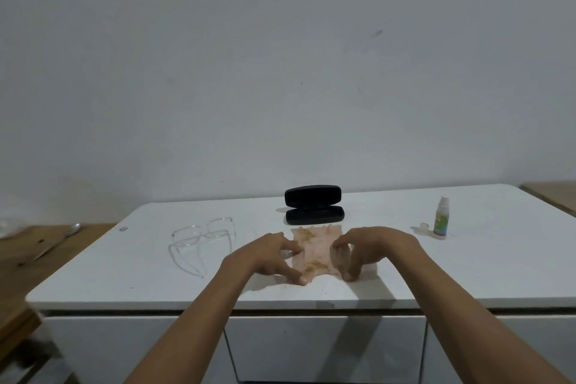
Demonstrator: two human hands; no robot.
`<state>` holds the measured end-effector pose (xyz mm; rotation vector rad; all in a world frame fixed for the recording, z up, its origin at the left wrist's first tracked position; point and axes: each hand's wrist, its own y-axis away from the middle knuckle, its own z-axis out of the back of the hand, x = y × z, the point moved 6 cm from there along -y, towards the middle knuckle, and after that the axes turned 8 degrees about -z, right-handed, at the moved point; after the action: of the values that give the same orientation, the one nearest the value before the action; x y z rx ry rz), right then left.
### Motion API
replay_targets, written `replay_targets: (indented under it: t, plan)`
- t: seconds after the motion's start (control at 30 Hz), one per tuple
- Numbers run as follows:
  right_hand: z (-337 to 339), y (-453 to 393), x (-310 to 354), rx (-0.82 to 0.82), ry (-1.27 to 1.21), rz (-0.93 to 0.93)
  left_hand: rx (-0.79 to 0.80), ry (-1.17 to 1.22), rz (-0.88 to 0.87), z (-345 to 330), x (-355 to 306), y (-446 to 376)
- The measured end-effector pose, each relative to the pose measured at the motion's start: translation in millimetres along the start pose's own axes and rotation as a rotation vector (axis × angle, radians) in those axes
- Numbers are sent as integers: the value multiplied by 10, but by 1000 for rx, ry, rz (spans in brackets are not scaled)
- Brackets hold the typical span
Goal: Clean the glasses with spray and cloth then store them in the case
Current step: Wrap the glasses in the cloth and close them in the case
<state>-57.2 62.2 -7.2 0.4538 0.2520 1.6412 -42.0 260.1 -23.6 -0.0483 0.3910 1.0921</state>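
A beige patterned cloth [314, 251] lies flat on the white cabinet top [124, 274], in front of me. My left hand [274, 256] rests its fingertips on the cloth's left edge. My right hand [364, 251] presses on its right edge. Clear-framed glasses [202, 240] lie unfolded on the left, apart from both hands. A black glasses case [314, 205] stands open behind the cloth. At the right stands a small spray bottle [441, 217], with its cap [423, 225] off and beside it.
A wooden surface [18, 259] at the left holds a spoon [67, 232] and a clear plastic item [9, 227]. A wall rises right behind the cabinet. Drawer fronts [324, 349] sit below the front edge.
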Motion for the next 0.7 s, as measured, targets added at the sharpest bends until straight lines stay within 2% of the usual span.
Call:
replay_targets:
  t: [0.17, 0.33, 0.47, 0.57, 0.7]
  plan:
    - [31, -1, -49, 38, 44, -13, 22, 13, -8, 9, 95, -4]
    - [45, -72, 11, -73, -69, -8, -36, 50, 13, -4, 62, 14]
    - [-8, -118, 89, -13, -14, -12, -53, 48, 3, -13, 83, 54]
    - [103, -167, 224, -72, -46, 4, -210, 117, -44, 132, 185, 102]
    - [288, -317, 741, -260, -178, 171, -524, 167, -65, 417, 511, 314]
